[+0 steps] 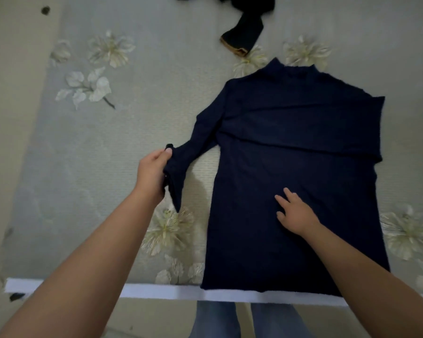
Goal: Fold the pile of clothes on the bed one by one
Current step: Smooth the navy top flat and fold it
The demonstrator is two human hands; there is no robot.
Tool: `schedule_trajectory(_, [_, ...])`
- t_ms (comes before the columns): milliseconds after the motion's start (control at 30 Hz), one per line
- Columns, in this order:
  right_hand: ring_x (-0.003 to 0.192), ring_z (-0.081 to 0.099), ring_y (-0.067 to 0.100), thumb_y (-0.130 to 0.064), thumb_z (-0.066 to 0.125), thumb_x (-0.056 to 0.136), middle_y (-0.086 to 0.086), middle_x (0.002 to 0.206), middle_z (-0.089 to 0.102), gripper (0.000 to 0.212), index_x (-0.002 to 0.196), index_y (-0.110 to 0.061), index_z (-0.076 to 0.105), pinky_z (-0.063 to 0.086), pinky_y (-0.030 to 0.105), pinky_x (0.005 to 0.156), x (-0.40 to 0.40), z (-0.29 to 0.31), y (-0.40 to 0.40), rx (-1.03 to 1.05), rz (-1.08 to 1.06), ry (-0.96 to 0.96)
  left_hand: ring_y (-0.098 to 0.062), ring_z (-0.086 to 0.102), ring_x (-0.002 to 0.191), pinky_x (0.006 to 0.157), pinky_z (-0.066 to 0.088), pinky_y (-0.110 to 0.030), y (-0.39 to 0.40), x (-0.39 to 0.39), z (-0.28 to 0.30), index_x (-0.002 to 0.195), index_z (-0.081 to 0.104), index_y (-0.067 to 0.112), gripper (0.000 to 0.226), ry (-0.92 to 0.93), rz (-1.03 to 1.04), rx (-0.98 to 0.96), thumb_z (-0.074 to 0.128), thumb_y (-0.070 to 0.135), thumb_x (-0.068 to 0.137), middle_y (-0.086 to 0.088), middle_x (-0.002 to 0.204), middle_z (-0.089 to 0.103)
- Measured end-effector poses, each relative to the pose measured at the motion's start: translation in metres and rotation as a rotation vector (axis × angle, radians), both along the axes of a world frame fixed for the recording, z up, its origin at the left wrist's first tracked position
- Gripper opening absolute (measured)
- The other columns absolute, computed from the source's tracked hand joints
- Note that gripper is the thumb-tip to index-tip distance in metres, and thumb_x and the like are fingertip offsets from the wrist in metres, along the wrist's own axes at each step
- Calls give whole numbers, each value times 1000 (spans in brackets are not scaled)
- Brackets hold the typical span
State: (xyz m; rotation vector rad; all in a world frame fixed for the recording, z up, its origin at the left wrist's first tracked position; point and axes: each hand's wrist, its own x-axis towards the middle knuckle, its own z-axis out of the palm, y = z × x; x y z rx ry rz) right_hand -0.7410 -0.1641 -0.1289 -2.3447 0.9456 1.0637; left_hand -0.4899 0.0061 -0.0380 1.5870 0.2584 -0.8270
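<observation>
On the bed point(108, 147), a cuff point(175, 164) is gripped by the curled fingers of the left hand point(152, 174), while the sweater point(296, 172), laid flat near the edge, is pressed by the open right hand point(294, 212).

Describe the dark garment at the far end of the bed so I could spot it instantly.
Start from the bed with its pale flowered cover. Past the collar of the navy sweater lying flat, at the top edge of the view, sits a crumpled black garment. Its sleeve has a gold-trimmed cuff, which the plain sweater lacks.
</observation>
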Motion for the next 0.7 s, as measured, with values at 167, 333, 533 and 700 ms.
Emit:
schedule_trajectory(167, [143,4,16,-29,33,98,-1,156,3,53,147,-23,13,4,39,116,-42,12,-31,-4,-18,-60,-17,54,72,67,44,-30,-126,-42,4,69,58,15,25,-71,-224,-56,51,11,92,-4,74,57])
schedule_trajectory(333, [143,9,15,-29,37,98,0,155,10,52,146,-20,19,13,32,115,-114,24,-84,-29,-271,-126,-25,57,99,86,41,-27,-265,-131,2,95,65,9,26,-197,-666,-99,43,23,97,-14,102,63])
schedule_trajectory(533, [127,43,24,-12,48,93,14,137,47,39,130,-1,47,28,29,108,-143,12,-148,-95,-461,-334,-26,38,128,104,31,-30,-295,-166,-48,136,37,4,45,-729,-1183,350,44,22,95,-12,140,41])
schedule_trajectory(700, [100,60,40,1,63,81,26,106,63,27,105,11,62,47,46,89,-92,2,-196,-252,-391,-656,-27,27,135,106,28,-41,-263,-117,-81,136,39,8,45,-993,-1263,725,44,22,94,-12,146,33])
